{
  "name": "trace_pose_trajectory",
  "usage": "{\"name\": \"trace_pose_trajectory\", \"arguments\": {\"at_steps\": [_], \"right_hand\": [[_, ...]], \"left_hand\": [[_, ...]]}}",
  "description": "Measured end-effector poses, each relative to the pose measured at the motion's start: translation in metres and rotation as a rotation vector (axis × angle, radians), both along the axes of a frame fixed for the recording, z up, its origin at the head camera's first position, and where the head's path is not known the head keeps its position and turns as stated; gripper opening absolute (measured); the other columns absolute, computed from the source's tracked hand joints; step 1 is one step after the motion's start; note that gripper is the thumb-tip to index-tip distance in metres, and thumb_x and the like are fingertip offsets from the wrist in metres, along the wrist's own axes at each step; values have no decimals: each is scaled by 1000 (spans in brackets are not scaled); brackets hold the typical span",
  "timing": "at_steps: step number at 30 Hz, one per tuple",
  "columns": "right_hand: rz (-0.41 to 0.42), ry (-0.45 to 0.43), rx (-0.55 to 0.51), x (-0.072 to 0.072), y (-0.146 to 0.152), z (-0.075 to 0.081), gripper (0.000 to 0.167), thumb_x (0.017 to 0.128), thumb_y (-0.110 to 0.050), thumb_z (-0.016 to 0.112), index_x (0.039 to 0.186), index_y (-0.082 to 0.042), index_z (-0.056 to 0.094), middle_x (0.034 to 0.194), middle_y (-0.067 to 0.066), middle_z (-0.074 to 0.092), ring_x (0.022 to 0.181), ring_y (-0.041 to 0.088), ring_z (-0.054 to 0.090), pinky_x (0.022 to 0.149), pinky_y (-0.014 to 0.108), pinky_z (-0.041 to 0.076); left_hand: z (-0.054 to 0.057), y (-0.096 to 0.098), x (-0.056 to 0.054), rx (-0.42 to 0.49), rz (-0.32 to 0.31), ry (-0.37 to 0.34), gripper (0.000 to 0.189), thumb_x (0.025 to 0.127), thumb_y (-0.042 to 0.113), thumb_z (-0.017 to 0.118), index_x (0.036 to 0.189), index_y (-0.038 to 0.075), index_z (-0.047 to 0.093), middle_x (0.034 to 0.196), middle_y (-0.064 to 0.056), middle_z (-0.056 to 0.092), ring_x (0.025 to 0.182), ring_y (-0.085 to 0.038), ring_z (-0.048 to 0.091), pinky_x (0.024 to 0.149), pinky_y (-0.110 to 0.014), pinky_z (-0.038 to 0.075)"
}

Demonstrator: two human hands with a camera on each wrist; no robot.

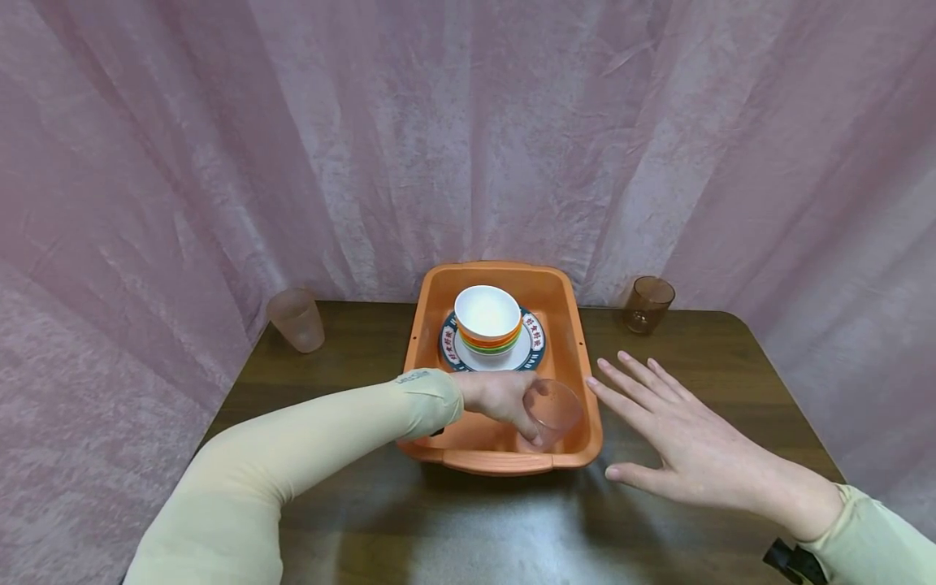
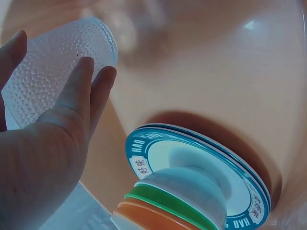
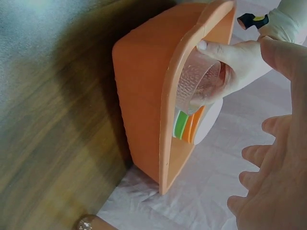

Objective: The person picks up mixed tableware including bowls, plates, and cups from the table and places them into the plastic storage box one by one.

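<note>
Inside the orange plastic basin [image 1: 575,325], my left hand [image 1: 504,400] grips a clear textured tumbler [image 1: 557,413] near the front right corner. Thumb and fingers wrap its side in the left wrist view, where the tumbler [image 2: 45,72] has a dimpled surface. Behind that hand, a stack of bowls [image 1: 487,315], white on top with orange and green below, stands on blue-rimmed plates [image 1: 536,341]. My right hand [image 1: 680,447] hovers just right of the basin, fingers spread, holding nothing.
A frosted cup [image 1: 296,320] stands at the table's back left. At the back right is a brown transparent glass [image 1: 647,305]. The dark wooden table [image 1: 351,496] backs onto a pink curtain [image 1: 468,146].
</note>
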State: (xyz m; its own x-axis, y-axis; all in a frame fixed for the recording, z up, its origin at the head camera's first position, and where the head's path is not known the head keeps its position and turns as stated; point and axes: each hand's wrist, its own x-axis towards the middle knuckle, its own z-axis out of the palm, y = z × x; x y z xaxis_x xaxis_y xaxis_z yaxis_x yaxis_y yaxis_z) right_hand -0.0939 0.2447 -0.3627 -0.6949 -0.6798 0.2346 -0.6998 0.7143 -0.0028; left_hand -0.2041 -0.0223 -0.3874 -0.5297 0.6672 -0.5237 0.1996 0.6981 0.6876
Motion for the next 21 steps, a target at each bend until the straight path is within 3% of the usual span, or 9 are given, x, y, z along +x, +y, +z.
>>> {"name": "trace_pose_trajectory", "arguments": {"at_steps": [6,12,16,21], "right_hand": [[-6,-4,-4,-1,0,0,98,87,-68,65,163,-26,21,169,4,23,159,25,11,129,32,-3],[-11,-15,-13,-1,1,0,98,87,-68,66,163,-26,20,169,3,23,159,24,11,129,31,-4],[-9,-19,-20,-1,1,0,98,87,-66,67,163,-26,21,169,4,23,159,25,11,129,32,-3],[-6,-32,-23,-1,1,0,99,86,-66,68,163,-26,21,169,4,23,159,25,11,129,32,-4]], "left_hand": [[-3,2,1,-11,-5,27,73,83,22,84,144,9,45,129,-11,57,105,-15,60,97,-30,52],[-9,4,1,-25,-24,65,69,82,19,85,139,5,48,104,-3,62,94,-13,59,84,-24,49],[-12,5,1,-46,-13,62,69,82,21,85,138,6,48,101,-2,60,91,-13,58,80,-23,49],[-14,4,2,-63,-26,111,69,81,23,86,136,4,49,95,0,61,85,-10,57,78,-21,48]]}}
